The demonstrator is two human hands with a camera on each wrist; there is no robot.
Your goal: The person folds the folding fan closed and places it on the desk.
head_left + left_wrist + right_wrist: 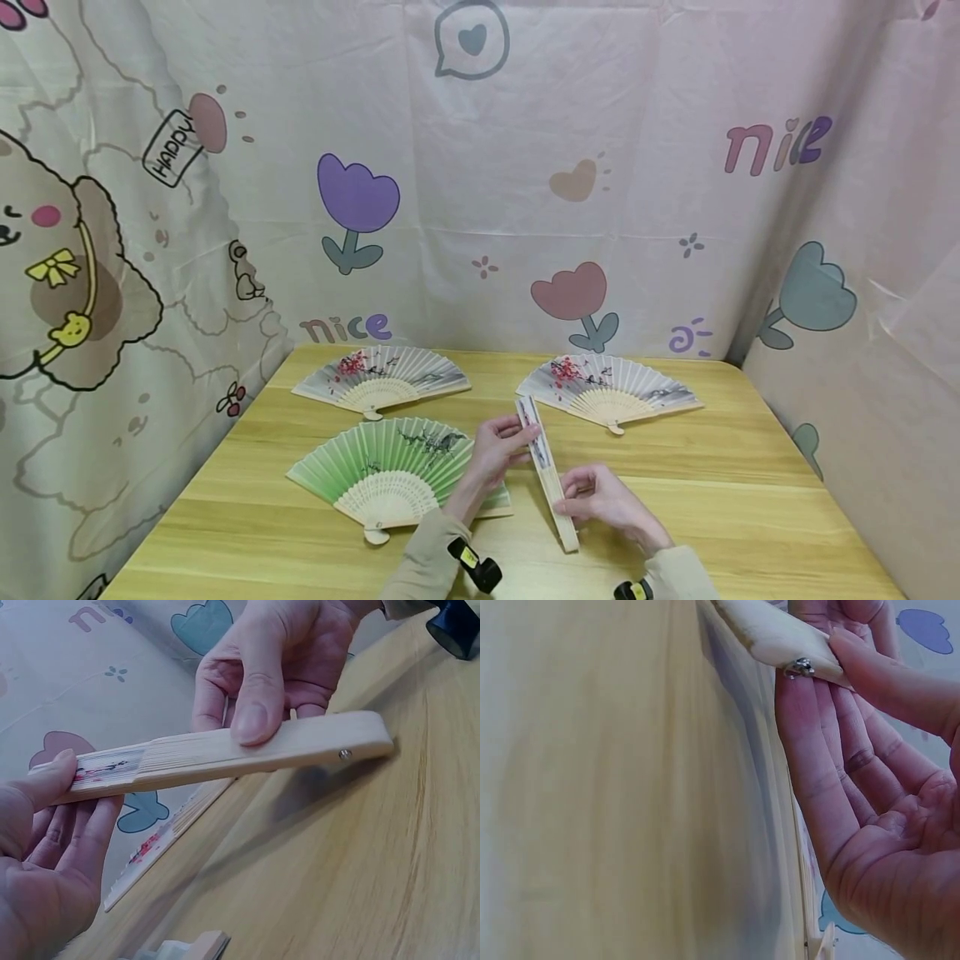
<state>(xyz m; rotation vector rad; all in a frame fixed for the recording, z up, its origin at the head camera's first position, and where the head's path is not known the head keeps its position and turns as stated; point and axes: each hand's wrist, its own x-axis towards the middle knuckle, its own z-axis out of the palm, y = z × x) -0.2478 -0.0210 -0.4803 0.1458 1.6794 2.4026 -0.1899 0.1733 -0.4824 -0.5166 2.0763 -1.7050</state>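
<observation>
Both hands hold a folded hand fan point(547, 475) in front of the body, its pale wooden sticks closed together. My left hand point(495, 450) pinches the upper end, where a strip of printed cloth with red and dark marks shows between the sticks. Lower down, my right hand point(606, 502) grips the wooden part with the thumb on top and fingers beneath. A metal rivet point(345, 755) shows at the rounded end in the left wrist view. Beside the left forearm lies a spread green fan point(375, 467) with a dark branch print, partly covered by that arm.
Two spread grey-white fans with red blossoms lie at the back of the wooden table point(735, 533): a left fan point(382, 377) and a right fan point(609, 388). Printed curtains point(480, 167) hang behind the table and along both sides.
</observation>
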